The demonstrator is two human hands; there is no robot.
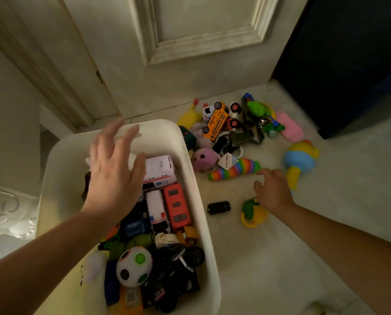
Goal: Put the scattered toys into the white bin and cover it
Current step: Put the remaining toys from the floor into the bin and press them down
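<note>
The white bin [199, 201] stands on the floor at lower left, holding several toys: a white ambulance [159, 170], a red bus [177, 206], a puzzle ball [134, 267]. My left hand [115, 176] hovers open above the bin, fingers spread, empty. My right hand [272, 192] is open over the floor, just right of the rainbow slug toy [233, 169] and above a green-and-yellow toy [252, 212]. A small black car [219, 207] lies beside the bin. No lid is in view.
More toys are heaped beyond the bin: an orange bus [216, 120], a pink plush [205, 159], a yellow rubber chicken [188, 117], a pink case [289, 126], a blue-and-yellow rattle [300, 160]. A white door [190, 42] and a dark cabinet [349, 64] border the floor.
</note>
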